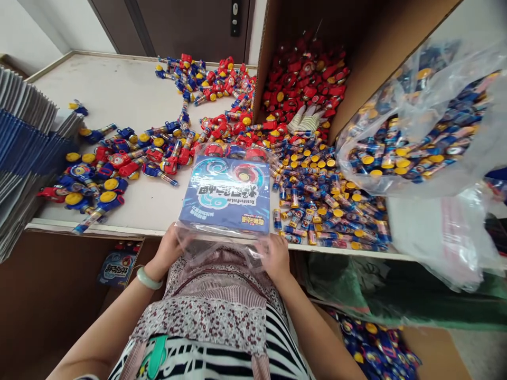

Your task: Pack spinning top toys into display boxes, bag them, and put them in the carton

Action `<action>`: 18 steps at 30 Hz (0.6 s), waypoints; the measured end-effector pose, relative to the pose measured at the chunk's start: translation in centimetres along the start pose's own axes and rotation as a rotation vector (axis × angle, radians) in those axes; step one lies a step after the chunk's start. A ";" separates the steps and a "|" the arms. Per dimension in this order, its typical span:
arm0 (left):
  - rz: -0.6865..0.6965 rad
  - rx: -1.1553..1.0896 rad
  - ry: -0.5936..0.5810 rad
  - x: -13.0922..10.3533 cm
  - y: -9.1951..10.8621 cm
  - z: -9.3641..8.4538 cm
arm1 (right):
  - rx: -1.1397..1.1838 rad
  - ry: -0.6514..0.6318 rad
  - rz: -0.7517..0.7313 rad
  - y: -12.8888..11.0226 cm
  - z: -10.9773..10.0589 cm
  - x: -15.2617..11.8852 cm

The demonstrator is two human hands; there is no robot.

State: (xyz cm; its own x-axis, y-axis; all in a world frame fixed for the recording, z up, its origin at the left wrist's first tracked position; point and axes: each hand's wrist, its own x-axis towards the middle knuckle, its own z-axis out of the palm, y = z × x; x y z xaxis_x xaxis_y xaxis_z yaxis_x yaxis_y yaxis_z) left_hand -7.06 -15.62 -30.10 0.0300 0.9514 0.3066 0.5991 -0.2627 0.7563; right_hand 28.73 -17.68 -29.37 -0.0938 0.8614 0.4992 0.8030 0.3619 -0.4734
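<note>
A blue printed box [225, 195] lies at the table's front edge inside a clear plastic bag [222, 250], with red and blue toys showing at its far end. The bag's open-looking near end hangs over the edge toward the apron. My left hand [170, 248], with a pale bangle on the wrist, is closed on the bag's near left corner. On the near right corner, my right hand [277, 256] has its fingers closed on the same plastic.
Red and blue toys [158, 142] spread over the white table [114, 79]. Small tubes [317, 195] pile up at right, beside a plastic bag of tubes [404, 142]. A carton of red toys [336, 113] stands behind. Folded blue cardboard [24, 137] is stacked at left.
</note>
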 end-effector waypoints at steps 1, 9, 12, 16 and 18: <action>-0.025 -0.035 0.051 0.0 0.4 0.3 | 0.035 0.013 0.006 -0.1 0.1 0.2; 0.160 -0.177 -0.308 -0.2 1.3 -0.9 | 0.245 0.000 -0.111 -1.2 -1.1 -1.6; 0.145 -0.201 -0.381 0.6 1.6 -0.6 | 0.248 -0.031 -0.142 -1.7 -0.7 -0.6; 0.016 -0.297 -0.246 1.1 3.2 -0.5 | 0.297 -0.046 -0.079 -2.1 -1.1 1.0; -0.081 -0.361 -0.124 1.0 4.2 -1.2 | 0.343 -0.062 0.069 -2.1 -2.4 0.9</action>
State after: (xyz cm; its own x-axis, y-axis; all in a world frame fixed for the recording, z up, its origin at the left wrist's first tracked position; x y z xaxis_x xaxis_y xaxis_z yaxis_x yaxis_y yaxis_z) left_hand -5.52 -15.99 -25.90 0.1036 0.9778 0.1821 0.2842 -0.2045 0.9367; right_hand 28.37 -18.53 -26.25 -0.0907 0.9042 0.4174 0.5656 0.3917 -0.7257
